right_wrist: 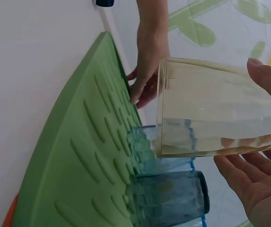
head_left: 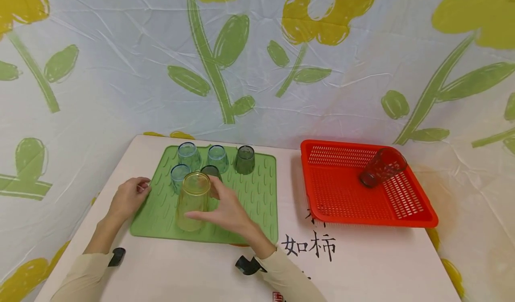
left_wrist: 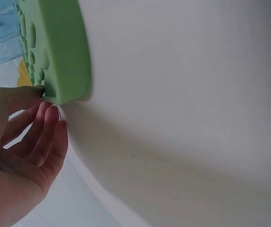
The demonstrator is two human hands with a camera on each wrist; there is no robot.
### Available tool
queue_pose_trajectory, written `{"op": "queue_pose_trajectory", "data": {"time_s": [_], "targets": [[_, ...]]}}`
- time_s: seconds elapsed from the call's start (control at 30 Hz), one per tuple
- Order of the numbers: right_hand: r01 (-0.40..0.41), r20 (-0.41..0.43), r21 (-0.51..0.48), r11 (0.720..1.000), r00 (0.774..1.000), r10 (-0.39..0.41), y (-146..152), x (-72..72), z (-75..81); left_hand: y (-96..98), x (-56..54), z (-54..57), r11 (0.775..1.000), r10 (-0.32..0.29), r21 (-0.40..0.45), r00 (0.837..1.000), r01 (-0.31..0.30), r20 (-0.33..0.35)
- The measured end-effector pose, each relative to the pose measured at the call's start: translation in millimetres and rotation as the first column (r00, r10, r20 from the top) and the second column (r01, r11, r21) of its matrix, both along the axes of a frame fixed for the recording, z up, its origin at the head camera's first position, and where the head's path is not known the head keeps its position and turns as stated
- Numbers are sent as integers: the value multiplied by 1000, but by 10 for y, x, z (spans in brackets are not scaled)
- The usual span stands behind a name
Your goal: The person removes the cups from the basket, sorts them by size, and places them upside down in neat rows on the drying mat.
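My right hand (head_left: 229,210) grips a yellow glass (head_left: 191,210), thumb on one side and fingers on the other. The glass is upside down, its base up, and in the right wrist view it hangs above the green ribbed drying mat (head_left: 257,203). At the mat's left edge is my left hand (head_left: 130,197); in the left wrist view its thumb and fingertips pinch the mat's corner (left_wrist: 69,61). Upside down on the mat stand several shorter glasses: blue ones, such as the blue glass (head_left: 218,159), and a dark grey glass (head_left: 244,160).
A red plastic basket (head_left: 338,181) stands on the right side of the table (head_left: 362,261), with one tall see-through glass (head_left: 384,165) leaning inside it. Behind the table hangs a flower-printed cloth (head_left: 141,69). Black writing marks the tabletop in front of the basket.
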State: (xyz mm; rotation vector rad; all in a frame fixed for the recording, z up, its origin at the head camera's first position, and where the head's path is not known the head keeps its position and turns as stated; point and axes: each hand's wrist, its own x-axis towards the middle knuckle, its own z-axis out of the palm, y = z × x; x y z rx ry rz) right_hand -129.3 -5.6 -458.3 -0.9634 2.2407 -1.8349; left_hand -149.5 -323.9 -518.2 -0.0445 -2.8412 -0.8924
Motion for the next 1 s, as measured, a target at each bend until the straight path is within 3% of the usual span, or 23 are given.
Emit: {"op": "queue_pose_trajectory", "data": {"time_s": [0.33, 0.6, 1.0], "targets": [[44, 18, 35, 998, 999, -45, -242, -5, -55, -35, -43, -30, 998, -46, 36, 998, 45, 33], [154, -75, 108, 982, 986, -147, -460, -19, -101, -56, -45, -57, 997, -64, 41, 998, 63, 21], [173, -156, 191, 966, 977, -144, -621, -34, -188, -53, -43, -85, 997, -75, 33, 997, 75, -12]]}}
